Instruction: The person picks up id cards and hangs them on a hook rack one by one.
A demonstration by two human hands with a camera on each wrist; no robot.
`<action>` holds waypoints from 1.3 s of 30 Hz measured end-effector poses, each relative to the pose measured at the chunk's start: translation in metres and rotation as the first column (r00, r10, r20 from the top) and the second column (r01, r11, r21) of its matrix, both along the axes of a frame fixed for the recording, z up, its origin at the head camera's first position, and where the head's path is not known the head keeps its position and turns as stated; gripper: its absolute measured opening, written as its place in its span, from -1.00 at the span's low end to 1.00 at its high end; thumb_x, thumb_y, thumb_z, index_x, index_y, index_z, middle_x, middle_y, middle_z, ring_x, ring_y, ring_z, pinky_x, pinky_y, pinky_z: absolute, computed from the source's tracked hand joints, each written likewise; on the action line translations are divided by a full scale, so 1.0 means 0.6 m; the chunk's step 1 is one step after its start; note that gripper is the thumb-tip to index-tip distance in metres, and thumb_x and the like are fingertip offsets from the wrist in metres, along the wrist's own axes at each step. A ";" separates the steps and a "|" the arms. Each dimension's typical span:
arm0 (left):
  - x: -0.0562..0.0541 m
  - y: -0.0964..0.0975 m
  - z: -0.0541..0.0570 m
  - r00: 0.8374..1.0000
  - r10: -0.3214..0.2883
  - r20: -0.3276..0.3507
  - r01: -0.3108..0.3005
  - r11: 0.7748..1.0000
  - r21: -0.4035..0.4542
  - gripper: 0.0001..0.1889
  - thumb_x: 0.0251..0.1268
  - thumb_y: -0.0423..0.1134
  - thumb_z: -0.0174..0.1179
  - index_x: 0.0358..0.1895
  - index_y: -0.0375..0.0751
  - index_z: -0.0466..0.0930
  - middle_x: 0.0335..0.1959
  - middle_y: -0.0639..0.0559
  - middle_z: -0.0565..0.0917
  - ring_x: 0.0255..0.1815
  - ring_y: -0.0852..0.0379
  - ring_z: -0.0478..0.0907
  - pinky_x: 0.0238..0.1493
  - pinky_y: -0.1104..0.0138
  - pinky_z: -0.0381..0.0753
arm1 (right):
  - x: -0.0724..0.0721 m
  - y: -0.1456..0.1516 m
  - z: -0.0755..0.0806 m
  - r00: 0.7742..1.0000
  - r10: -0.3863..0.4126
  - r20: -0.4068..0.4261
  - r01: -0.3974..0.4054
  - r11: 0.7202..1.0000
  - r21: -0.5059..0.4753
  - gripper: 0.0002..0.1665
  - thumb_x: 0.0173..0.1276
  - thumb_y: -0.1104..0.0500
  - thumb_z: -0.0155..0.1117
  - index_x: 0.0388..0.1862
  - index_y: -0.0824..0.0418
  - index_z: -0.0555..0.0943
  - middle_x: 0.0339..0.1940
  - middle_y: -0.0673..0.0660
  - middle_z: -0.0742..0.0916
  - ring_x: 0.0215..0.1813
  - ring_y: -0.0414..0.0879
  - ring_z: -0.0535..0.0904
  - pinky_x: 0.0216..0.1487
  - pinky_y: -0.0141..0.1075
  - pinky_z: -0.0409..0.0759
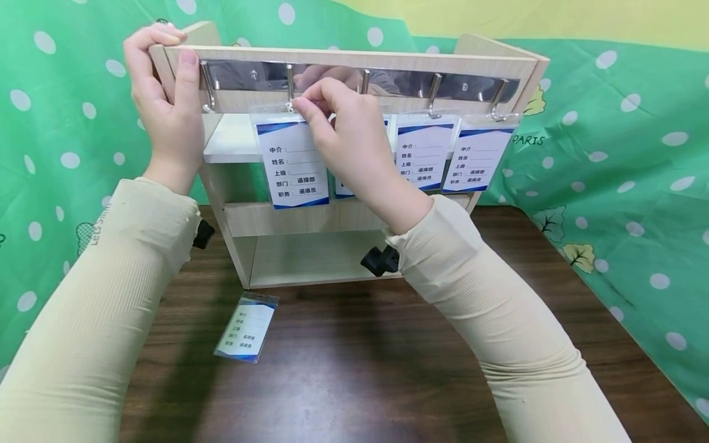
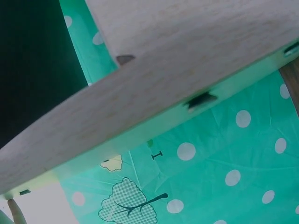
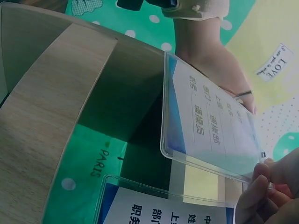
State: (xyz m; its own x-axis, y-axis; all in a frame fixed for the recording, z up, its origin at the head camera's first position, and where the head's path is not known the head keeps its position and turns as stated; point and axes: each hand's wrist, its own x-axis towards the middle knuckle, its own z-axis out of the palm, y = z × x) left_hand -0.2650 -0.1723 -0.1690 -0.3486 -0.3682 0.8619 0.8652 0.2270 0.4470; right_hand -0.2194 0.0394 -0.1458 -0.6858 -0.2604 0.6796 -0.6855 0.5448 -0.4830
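Note:
My left hand [image 1: 168,111] grips the upper left corner of a pale wooden rack [image 1: 349,218], thumb on its front board. With thumb and fingertips, my right hand [image 1: 354,132] pinches the top edge of a clear-sleeved name badge [image 1: 293,163] right at the second metal hook [image 1: 290,80]. In the right wrist view this badge [image 3: 205,109] tilts outward, my right fingers [image 3: 257,189] at its upper corner. Two badges hang on the right-hand hooks, the outer one [image 1: 479,160] at the end. Another badge is mostly hidden behind my right hand.
One more badge [image 1: 247,327] lies flat on the dark wooden table [image 1: 332,381] before the rack. The leftmost hook [image 1: 207,86] holds no badge. Behind stands a green dotted cloth [image 1: 615,123]. In the left wrist view, the rack's side panel [image 2: 154,98] fills the middle.

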 end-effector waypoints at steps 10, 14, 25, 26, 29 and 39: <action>-0.004 -0.004 0.004 1.000 0.023 0.008 -0.022 1.000 -0.007 -0.88 0.33 -0.33 0.02 -0.14 -0.04 0.42 -0.01 0.10 0.54 -0.17 0.21 0.47 -0.07 0.44 0.41 | 0.001 -0.009 0.006 0.998 -0.070 -0.005 0.070 0.997 0.029 -0.77 0.49 0.11 0.17 -0.20 0.24 0.66 -0.42 0.07 0.68 -0.42 -0.20 0.44 -0.37 -0.48 0.30; -0.007 -0.007 0.002 1.000 0.019 -0.003 -0.019 1.000 -0.001 -0.88 0.32 -0.33 0.03 -0.15 -0.02 0.42 -0.01 0.09 0.55 -0.09 0.17 0.49 -0.03 0.42 0.44 | -0.003 -0.013 0.006 0.996 -0.088 0.012 0.088 0.995 0.053 -0.75 0.50 0.09 0.15 -0.18 0.25 0.65 -0.47 0.05 0.64 -0.44 -0.18 0.42 -0.39 -0.46 0.28; -0.006 -0.001 -0.004 1.000 -0.003 -0.031 0.003 1.000 -0.006 -0.89 0.32 -0.32 0.05 -0.16 -0.03 0.42 -0.02 0.08 0.55 0.14 0.09 0.48 0.15 0.37 0.46 | -0.016 -0.014 -0.007 0.991 -0.128 0.030 0.124 0.987 0.105 -0.71 0.54 0.07 0.08 -0.08 0.25 0.63 -0.33 0.09 0.69 -0.34 -0.14 0.47 -0.29 -0.42 0.35; -0.006 0.000 -0.003 0.999 -0.002 -0.032 0.002 1.000 -0.004 -0.89 0.32 -0.32 0.06 -0.16 -0.03 0.42 -0.02 0.08 0.55 0.13 0.10 0.48 0.14 0.37 0.47 | -0.017 -0.013 -0.007 0.992 -0.123 0.021 0.120 0.988 0.099 -0.71 0.54 0.06 0.08 -0.08 0.25 0.63 -0.32 0.10 0.69 -0.34 -0.13 0.47 -0.28 -0.40 0.36; -0.005 0.001 -0.002 1.000 0.002 -0.030 -0.002 1.000 -0.007 -0.89 0.33 -0.31 0.06 -0.16 -0.02 0.42 -0.02 0.10 0.55 0.06 0.11 0.50 0.05 0.38 0.48 | -0.018 -0.010 -0.010 0.994 -0.106 0.014 0.104 0.991 0.079 -0.70 0.54 0.05 0.09 -0.07 0.25 0.62 -0.30 0.08 0.69 -0.31 -0.13 0.47 -0.24 -0.39 0.36; -0.007 -0.001 -0.005 1.000 0.012 -0.029 -0.012 1.000 -0.018 -0.89 0.33 -0.30 0.06 -0.15 -0.01 0.42 0.00 0.07 0.56 0.06 0.10 0.50 0.05 0.38 0.48 | -0.009 0.006 -0.024 0.994 -0.097 0.043 0.096 0.995 0.030 -0.65 0.48 0.07 0.18 0.15 0.18 0.57 -0.08 0.07 0.73 -0.10 -0.13 0.60 -0.04 -0.36 0.47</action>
